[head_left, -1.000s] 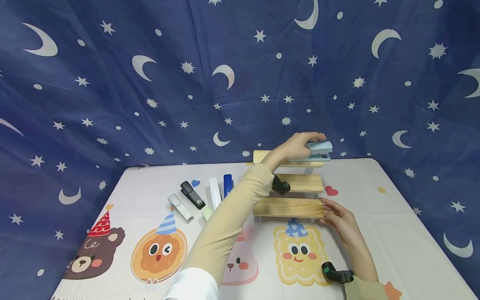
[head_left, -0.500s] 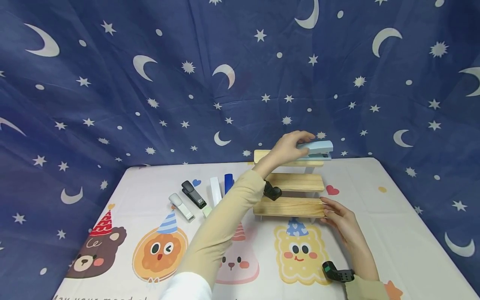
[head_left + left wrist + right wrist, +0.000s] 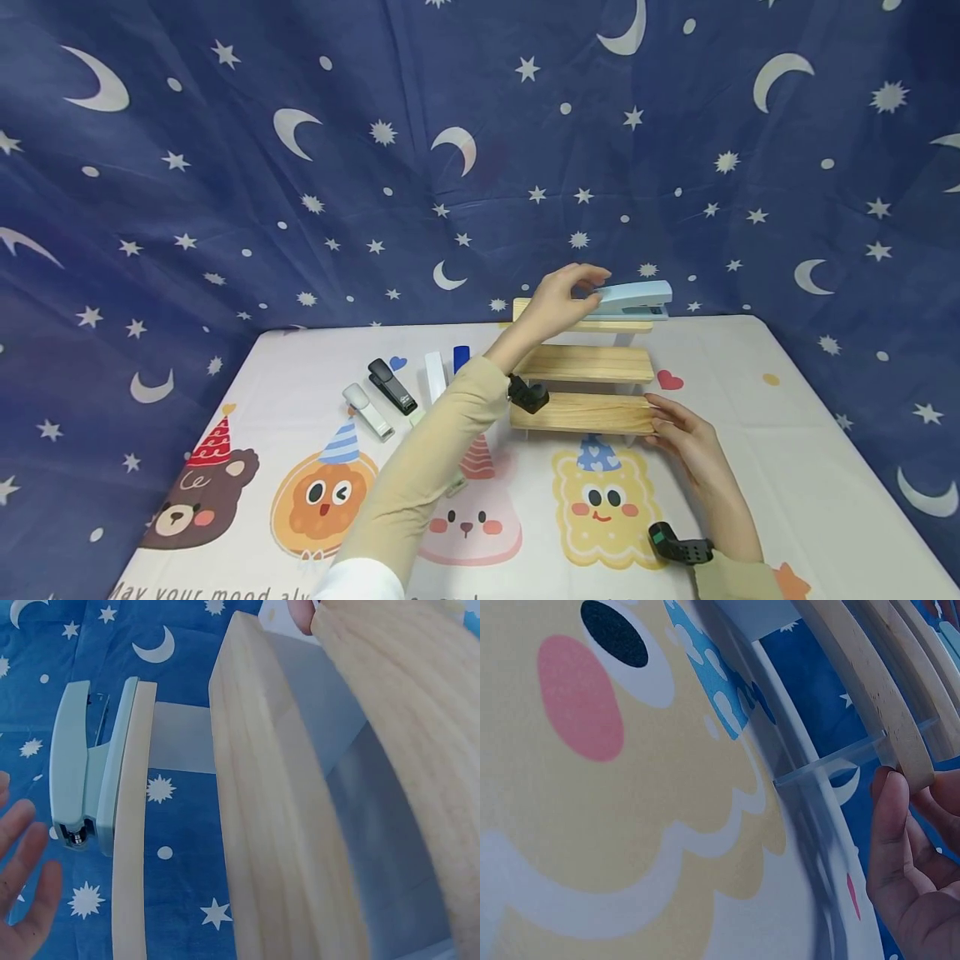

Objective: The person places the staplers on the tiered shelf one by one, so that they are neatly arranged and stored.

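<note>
A light-blue stapler [image 3: 636,297] rests on the top board of a three-tier wooden display rack [image 3: 588,364], toward its right end. Just left of it is my left hand [image 3: 557,307], its fingers loosely bent. In the left wrist view, the fingers [image 3: 28,855] are spread and stand apart from the stapler [image 3: 79,769]. My right hand [image 3: 693,446] pinches the right end of the lowest board [image 3: 581,412]. In the right wrist view, the thumb lies on one face of that board [image 3: 907,742] and the fingers on the other.
Several staplers lie on the table's left half: a grey-white one [image 3: 367,412], a black one [image 3: 392,387], a white one [image 3: 435,375] and a blue one [image 3: 461,357]. My left sleeve [image 3: 427,467] partly hides a pale green item. A starry blue curtain [image 3: 337,167] hangs behind.
My left hand has let go of the light-blue stapler and drawn back left from it. The stapler stays on the top board. My right hand keeps its place on the lowest board.
</note>
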The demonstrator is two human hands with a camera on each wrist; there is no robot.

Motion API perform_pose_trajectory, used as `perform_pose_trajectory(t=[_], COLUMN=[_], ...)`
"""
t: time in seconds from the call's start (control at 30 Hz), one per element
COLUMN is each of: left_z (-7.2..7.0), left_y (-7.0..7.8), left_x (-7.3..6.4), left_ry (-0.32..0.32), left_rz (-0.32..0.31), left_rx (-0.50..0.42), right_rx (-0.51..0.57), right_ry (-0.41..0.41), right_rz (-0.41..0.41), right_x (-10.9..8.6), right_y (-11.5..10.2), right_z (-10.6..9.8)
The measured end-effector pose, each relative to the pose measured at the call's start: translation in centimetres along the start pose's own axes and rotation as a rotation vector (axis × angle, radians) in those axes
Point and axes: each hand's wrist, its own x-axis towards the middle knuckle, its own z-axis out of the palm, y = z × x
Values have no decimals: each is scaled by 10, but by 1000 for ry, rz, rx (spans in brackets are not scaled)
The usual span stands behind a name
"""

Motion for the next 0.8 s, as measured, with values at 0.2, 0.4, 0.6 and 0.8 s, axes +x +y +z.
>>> perform_pose_trajectory(t=[0.2, 0.4, 0.6, 0.8], left_z=[-5, -9, -14, -20], left_y=[0, -2, -2, 0], left_x=[-21, -42, -61, -79], left_ry=[11, 33, 90, 135], left_rz=[-61, -101, -132, -143], left_rx=[-30, -40, -8, 4], right_rx=[5, 16, 30, 12], right_ry=[-3, -6, -18, -25], right_rz=[-2, -16, -22, -20], right_x=[1, 1, 1, 0], right_y=[1, 1, 1, 1], right_z=[0, 0, 0, -1])
